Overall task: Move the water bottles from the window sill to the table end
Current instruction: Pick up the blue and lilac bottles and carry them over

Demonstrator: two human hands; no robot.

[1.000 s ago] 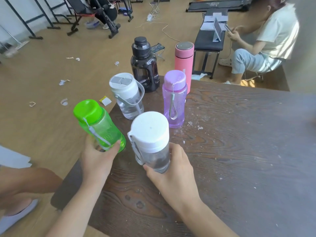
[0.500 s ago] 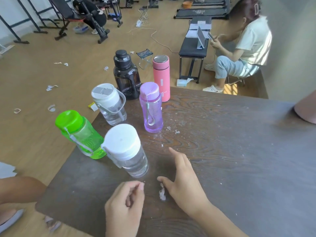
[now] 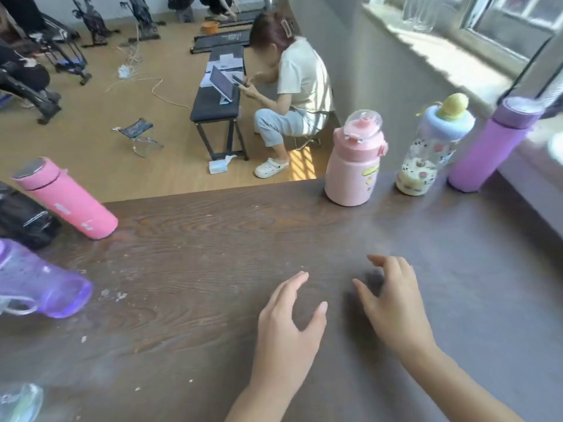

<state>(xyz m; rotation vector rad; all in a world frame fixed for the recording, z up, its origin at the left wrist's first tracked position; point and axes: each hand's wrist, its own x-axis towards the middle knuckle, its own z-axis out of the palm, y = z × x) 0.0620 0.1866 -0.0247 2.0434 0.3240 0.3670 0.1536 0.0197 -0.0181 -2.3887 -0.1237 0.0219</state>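
Observation:
My left hand [image 3: 286, 333] and my right hand [image 3: 393, 303] hover empty over the middle of the dark wooden table [image 3: 213, 269], fingers spread. At the far right edge stand a pale pink bottle with a clear lid [image 3: 353, 166], a patterned bottle with a blue cap and yellow knob [image 3: 429, 147] and a purple flask [image 3: 490, 147]. At the left end are a pink flask [image 3: 67, 202], a black bottle [image 3: 21, 220], a translucent purple bottle [image 3: 39, 284] and a clear bottle [image 3: 18, 403], partly cut off. The window sill [image 3: 451, 53] runs at upper right.
A person sits on a low stool [image 3: 292, 95] beyond the table's far edge, beside a black bench [image 3: 216, 108] holding a tablet. Exercise equipment [image 3: 45, 65] and cables lie on the wooden floor. Clear glass items [image 3: 417, 10] stand on the sill.
My view has swung right, from the bottles at the table end toward the window side. Both hands let go of the green and white-capped bottles and moved right, empty.

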